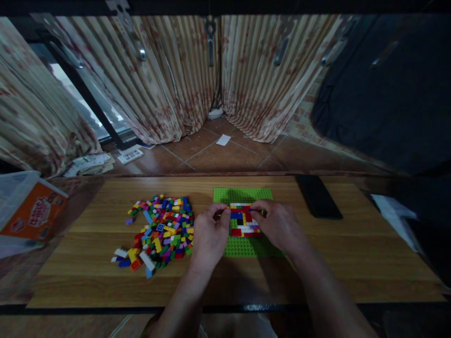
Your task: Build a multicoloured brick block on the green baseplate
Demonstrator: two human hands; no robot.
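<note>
A green studded baseplate (243, 247) lies on the wooden table, bearing a block of toy bricks (243, 220) in red, white, blue, yellow and purple. At the left edge of that block, my left hand (210, 232) is closed in a pinch, with a small orange-red brick (226, 207) showing at its fingertips. My right hand (278, 224) pinches at the upper right of the block, where a bit of a blue brick (251, 211) shows by the fingertips. The right fingers hide part of the built bricks.
Loose bricks of many colours (165, 230) are heaped to the left of the baseplate. A black phone-like slab (319, 196) lies at the back right of the wooden table (88, 281). Beyond the table's left end stands a plastic container with an orange label (35, 211); curtains hang behind.
</note>
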